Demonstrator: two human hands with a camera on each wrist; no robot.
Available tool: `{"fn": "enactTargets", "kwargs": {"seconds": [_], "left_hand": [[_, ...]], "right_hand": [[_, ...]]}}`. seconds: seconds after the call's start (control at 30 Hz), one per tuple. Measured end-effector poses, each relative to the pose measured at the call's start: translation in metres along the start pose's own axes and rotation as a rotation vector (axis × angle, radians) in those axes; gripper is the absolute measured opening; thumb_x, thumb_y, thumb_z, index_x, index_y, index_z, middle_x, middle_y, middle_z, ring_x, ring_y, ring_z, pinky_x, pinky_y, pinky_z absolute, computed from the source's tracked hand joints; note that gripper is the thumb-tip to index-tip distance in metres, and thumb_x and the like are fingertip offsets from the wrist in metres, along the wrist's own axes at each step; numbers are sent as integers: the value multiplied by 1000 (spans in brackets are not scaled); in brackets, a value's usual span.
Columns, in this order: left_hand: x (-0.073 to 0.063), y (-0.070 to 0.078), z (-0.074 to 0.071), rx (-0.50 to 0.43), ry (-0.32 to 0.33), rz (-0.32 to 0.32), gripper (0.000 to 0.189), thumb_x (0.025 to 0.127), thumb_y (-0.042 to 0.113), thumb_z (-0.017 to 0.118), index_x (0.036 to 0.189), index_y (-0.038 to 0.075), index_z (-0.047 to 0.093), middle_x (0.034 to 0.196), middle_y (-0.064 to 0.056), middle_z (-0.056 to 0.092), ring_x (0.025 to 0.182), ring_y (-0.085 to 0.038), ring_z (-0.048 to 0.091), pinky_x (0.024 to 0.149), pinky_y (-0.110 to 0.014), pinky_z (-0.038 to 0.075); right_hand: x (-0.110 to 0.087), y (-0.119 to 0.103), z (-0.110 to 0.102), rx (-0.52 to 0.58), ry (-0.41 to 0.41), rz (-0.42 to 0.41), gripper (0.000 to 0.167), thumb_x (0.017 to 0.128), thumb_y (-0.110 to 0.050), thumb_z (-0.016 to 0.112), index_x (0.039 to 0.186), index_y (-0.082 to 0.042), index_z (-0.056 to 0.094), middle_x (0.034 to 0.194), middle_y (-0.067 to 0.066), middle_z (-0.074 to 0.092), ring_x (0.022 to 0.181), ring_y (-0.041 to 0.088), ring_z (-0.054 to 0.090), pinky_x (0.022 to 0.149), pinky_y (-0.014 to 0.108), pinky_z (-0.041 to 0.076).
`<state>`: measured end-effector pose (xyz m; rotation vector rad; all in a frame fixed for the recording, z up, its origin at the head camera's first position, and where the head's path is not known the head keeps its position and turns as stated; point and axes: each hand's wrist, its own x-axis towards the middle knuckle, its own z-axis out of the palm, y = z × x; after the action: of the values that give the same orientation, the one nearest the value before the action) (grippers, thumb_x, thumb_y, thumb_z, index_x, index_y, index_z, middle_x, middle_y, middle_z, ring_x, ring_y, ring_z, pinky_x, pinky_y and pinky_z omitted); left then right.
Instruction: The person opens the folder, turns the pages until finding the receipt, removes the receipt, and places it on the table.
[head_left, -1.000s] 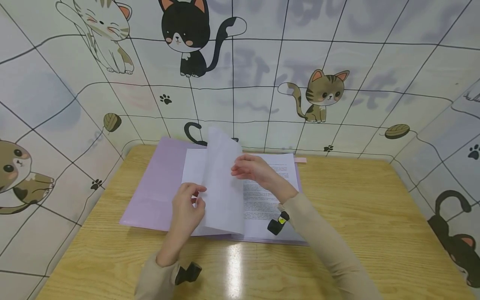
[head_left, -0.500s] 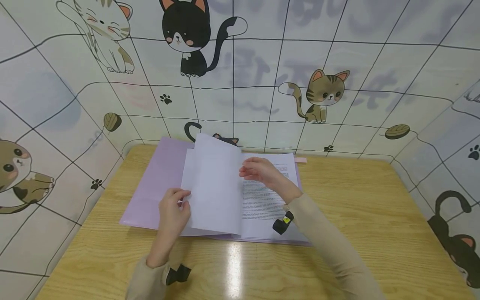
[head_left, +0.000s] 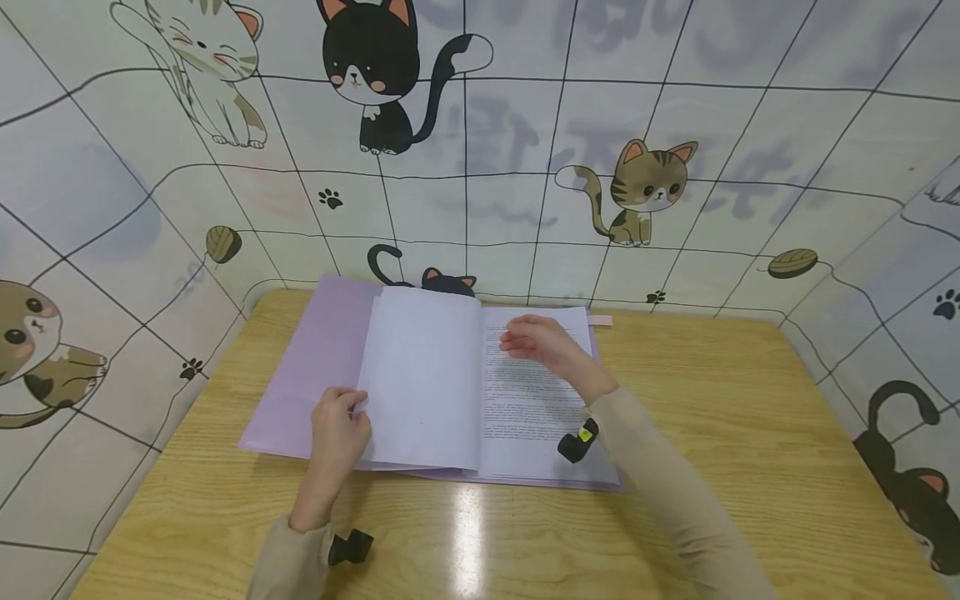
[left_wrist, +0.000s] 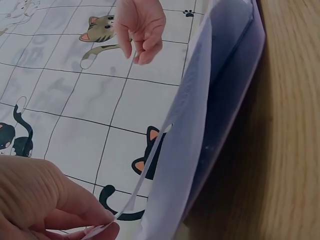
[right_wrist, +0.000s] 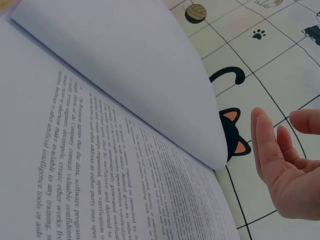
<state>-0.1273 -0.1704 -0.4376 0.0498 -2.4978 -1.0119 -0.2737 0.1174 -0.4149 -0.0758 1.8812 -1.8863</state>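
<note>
A lilac folder (head_left: 307,375) lies opened out on the table with a stack of paper sheets in it. My left hand (head_left: 337,433) pinches the left edge of a blank-sided page (head_left: 423,383), which lies turned over to the left. In the left wrist view, thumb and fingertips (left_wrist: 107,217) meet on that thin paper edge. My right hand (head_left: 551,346) hovers over the printed page (head_left: 517,408) on the right side, its fingers loosely bent and holding nothing. The right wrist view shows this hand (right_wrist: 290,170) apart from the paper, beside lines of small print.
The wooden table (head_left: 720,433) reaches out on both sides of the folder. A pink tab (head_left: 601,320) sticks out at the folder's upper right. Behind stands a white wall (head_left: 517,200) with cat drawings and grid lines. Black wrist cameras sit at both cuffs.
The left hand has moved left and slightly down with the page, which has gone from standing up to lying nearly flat on the left. The right hand has drawn away to the right.
</note>
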Motion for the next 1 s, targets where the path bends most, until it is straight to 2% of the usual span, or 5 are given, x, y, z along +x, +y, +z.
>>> {"fn": "enactTargets", "kwargs": {"seconds": [0.3, 0.5, 0.7, 1.0], "left_hand": [[3, -12, 5, 71, -154, -125, 28, 69, -11, 61, 95, -21, 62, 98, -34, 55, 92, -47, 55, 79, -53, 48], [4, -19, 9, 112, -216, -122, 29, 69, -9, 63, 95, -22, 61, 98, -35, 55, 94, -49, 55, 82, -53, 48], [5, -22, 13, 156, -270, -134, 32, 69, -4, 65, 95, -22, 61, 100, -36, 55, 95, -48, 55, 82, -53, 47], [4, -26, 17, 192, -299, -133, 33, 69, -2, 68, 95, -22, 61, 101, -36, 55, 96, -48, 55, 80, -53, 49]], "right_hand": [[4, 2, -13, 37, 25, -8, 34, 95, -8, 50, 121, 13, 42, 89, 6, 63, 79, 13, 65, 76, 25, 53], [5, 2, -19, 48, 61, 3, 29, 95, -7, 50, 117, 10, 44, 88, 6, 63, 79, 13, 65, 76, 25, 53], [5, 2, -24, 35, 66, 9, 38, 95, -8, 50, 124, 13, 40, 91, 7, 62, 81, 14, 65, 78, 26, 53], [8, 2, -31, 41, 81, 22, 42, 95, -8, 50, 129, 13, 36, 96, 11, 60, 82, 16, 65, 81, 28, 52]]}}
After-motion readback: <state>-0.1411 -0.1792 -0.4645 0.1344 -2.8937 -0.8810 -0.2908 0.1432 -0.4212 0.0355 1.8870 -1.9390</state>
